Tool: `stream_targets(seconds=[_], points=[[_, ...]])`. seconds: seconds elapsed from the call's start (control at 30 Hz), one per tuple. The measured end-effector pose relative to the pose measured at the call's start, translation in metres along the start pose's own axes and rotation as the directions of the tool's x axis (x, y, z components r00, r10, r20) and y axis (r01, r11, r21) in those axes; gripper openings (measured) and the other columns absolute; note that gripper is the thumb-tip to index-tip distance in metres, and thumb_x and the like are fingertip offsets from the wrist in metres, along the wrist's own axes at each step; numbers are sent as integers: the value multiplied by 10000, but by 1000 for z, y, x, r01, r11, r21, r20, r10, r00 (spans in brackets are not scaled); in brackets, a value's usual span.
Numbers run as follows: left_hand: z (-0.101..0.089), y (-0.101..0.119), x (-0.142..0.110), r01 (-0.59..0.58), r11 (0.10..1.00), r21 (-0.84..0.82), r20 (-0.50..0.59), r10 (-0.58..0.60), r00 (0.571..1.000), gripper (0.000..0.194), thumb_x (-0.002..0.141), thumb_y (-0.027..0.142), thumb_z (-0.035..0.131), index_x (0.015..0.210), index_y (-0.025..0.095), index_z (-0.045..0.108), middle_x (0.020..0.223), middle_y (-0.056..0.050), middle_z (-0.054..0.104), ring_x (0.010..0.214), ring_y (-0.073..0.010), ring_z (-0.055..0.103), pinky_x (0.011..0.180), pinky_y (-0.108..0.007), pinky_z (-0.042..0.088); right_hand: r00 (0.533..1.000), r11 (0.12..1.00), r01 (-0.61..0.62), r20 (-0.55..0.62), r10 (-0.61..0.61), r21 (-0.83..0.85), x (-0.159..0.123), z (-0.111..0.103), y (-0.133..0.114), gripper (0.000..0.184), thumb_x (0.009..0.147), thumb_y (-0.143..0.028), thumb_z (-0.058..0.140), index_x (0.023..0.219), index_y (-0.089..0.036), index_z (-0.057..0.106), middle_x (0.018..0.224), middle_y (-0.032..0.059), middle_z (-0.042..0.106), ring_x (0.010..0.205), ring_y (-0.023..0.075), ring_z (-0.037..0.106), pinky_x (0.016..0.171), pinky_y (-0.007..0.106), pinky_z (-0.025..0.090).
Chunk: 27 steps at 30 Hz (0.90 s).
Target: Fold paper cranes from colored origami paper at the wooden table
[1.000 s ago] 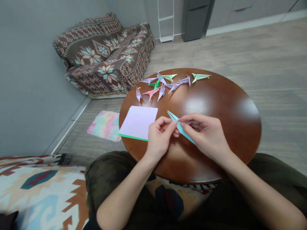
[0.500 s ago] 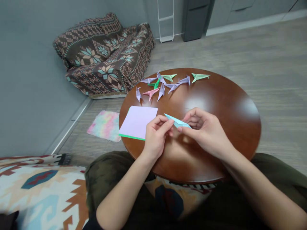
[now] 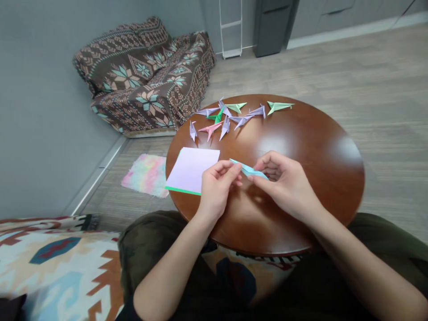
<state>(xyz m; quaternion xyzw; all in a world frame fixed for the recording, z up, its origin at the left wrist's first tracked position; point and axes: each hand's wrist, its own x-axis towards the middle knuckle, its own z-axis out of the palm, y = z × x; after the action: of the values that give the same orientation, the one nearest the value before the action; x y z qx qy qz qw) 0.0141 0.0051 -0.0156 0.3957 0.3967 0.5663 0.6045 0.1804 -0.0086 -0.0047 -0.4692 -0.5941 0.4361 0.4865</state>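
Observation:
A narrow, pointed piece of folded light-blue origami paper [image 3: 248,170] is held between my two hands above the round table. My left hand [image 3: 219,180] pinches it near its left point with thumb and fingers. On the other side, my right hand [image 3: 282,178] grips the right part between thumb and index finger, the other fingers curled behind. Beside my left hand lies a stack of square paper [image 3: 193,168], lilac on top with a green edge below; my left hand hides its right corner.
Several folded paper cranes in lilac, pink [image 3: 210,129] and green [image 3: 279,107] stand at the far side of the brown table [image 3: 321,178]. A patterned, covered sofa [image 3: 143,84] is beyond on the left, with a pastel fluffy mat [image 3: 145,174] on the floor.
The blue paper has turned from a steep slant to a flatter one, and my right hand has shifted its hold on it. In the last half second it has tipped slightly, showing a thinner side.

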Motion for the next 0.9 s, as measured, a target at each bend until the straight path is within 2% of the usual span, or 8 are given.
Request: stream_targets(seconds=[0.13,0.4,0.57,0.9], points=[[0,-2,0,9,997,71,39,-12,999,277,757,334,897,723,141,701,648,17,671,584,-72,610,603,-174,532,1000,1000,-7,18,6,9,-1,0,0,146,834,-222,776,864,-203,634,822,22,742,744,188,711,693,301,518],[-2,-3,-1,-1,997,80,32,-1,999,276,750,353,901,734,145,720,658,16,684,586,-79,636,629,-187,561,999,999,-51,0,51,18,-1,1,-2,175,809,-263,814,868,-193,665,847,60,790,780,231,760,726,333,557],[-3,-1,-1,-8,997,76,40,5,999,256,755,334,894,704,147,727,644,13,685,569,-75,626,629,-188,559,998,998,-66,6,66,9,-1,1,-1,159,794,-247,816,852,-188,681,829,59,797,758,229,760,714,330,553],[-4,3,3,-8,1000,15,-20,8,1000,216,719,305,910,688,149,764,641,3,695,586,-72,637,616,-165,547,998,998,-62,19,62,-13,-2,2,-4,143,808,-263,789,861,-177,688,834,61,795,746,215,745,693,320,536]])
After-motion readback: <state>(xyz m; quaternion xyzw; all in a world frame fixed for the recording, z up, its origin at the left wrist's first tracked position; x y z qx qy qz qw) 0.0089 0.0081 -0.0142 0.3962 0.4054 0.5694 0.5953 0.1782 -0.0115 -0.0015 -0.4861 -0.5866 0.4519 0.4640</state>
